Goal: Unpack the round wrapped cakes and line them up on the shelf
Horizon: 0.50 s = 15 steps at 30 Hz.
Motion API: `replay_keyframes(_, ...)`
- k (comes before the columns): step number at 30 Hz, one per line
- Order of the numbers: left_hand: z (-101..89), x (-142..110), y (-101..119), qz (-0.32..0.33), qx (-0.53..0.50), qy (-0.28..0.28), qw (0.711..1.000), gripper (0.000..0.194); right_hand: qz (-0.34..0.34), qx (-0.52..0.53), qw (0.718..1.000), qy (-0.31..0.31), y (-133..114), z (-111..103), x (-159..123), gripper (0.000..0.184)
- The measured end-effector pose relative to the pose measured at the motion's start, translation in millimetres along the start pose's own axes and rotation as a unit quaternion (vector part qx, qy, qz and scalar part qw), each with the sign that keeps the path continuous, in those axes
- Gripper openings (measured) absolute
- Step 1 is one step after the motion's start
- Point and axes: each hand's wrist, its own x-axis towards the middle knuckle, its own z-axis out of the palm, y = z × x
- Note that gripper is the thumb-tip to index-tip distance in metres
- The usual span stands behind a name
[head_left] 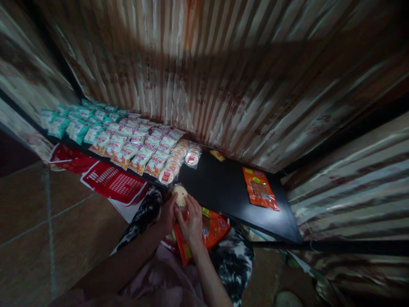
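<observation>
A round, pale wrapped cracker packet (pixel 180 195) is held between my two hands above my lap, at the shelf's front edge. My left hand (pixel 166 215) grips its left side, and my right hand (pixel 191 221) closes on its right and lower side. Under my right hand, an orange snack bag (pixel 214 230) lies on my lap. Just beyond the hands, a row of similar round packets (pixel 174 164) with red labels lies on the black shelf (pixel 214 183). One more round packet (pixel 192 155) sits to the right of that row.
White-and-orange snack bags (pixel 134 143) and teal snack bags (pixel 79 123) fill the shelf's left part. A small yellow packet (pixel 217 155) lies at the back; another orange bag (pixel 260 188) rests at the right. Red printed bags (pixel 115 181) hang below. A pleated curtain (pixel 204 76) stands behind.
</observation>
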Motion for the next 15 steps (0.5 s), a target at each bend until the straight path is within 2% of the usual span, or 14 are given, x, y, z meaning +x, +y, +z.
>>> replay_keyframes(4, -2.4, -1, -4, -0.027, -0.038, -0.03, 0.998, 0.049, 0.042, 0.009, 0.999, -0.017, 0, -1, 4, 0.046)
replay_keyframes(9, -3.0, 2, -2, 0.014, -0.009, -0.079, 0.997, 0.045, 0.125, 0.059, 0.99, -0.001, 1, -13, 17, 0.045)
replay_keyframes(12, -2.9, 3, 5, 0.032, 0.033, -0.084, 0.995, 0.046, 0.185, 0.128, 0.974, 0.019, 9, -14, 22, 0.046)
replay_keyframes(15, -2.8, 4, 10, 0.023, 0.046, -0.072, 0.996, 0.044, 0.236, 0.192, 0.953, 0.01, 18, -8, 24, 0.048)
